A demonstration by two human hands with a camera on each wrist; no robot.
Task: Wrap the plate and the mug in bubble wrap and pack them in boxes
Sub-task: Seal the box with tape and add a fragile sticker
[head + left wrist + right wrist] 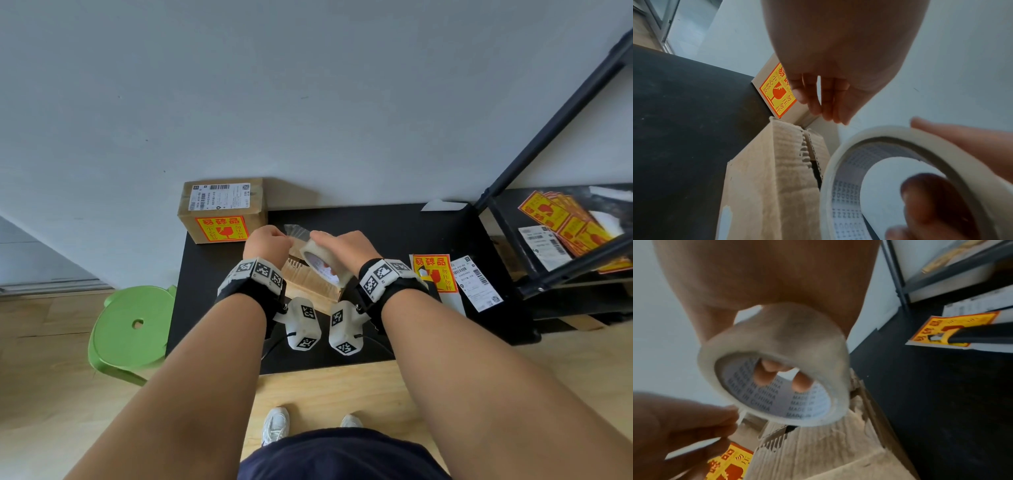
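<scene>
A brown cardboard box (310, 286) with its top flaps folded shut stands on the black table (394, 233), just below both hands. My right hand (330, 246) grips a roll of clear tape (323, 263) above the box, fingertips (764, 372) showing through its core. My left hand (274, 240) pinches the loose tape end (741, 414) pulled off the roll to the left. In the left wrist view the tape roll (890, 162) fills the lower right beside the box (772, 178). No plate or mug shows anywhere.
A sealed box (222, 210) with a yellow fragile sticker stands at the table's far left. Loose fragile stickers (435, 272) and shipping labels (476, 282) lie to the right. A black shelf frame (548, 137) holds more stickers. A green stool (133, 329) stands at the left.
</scene>
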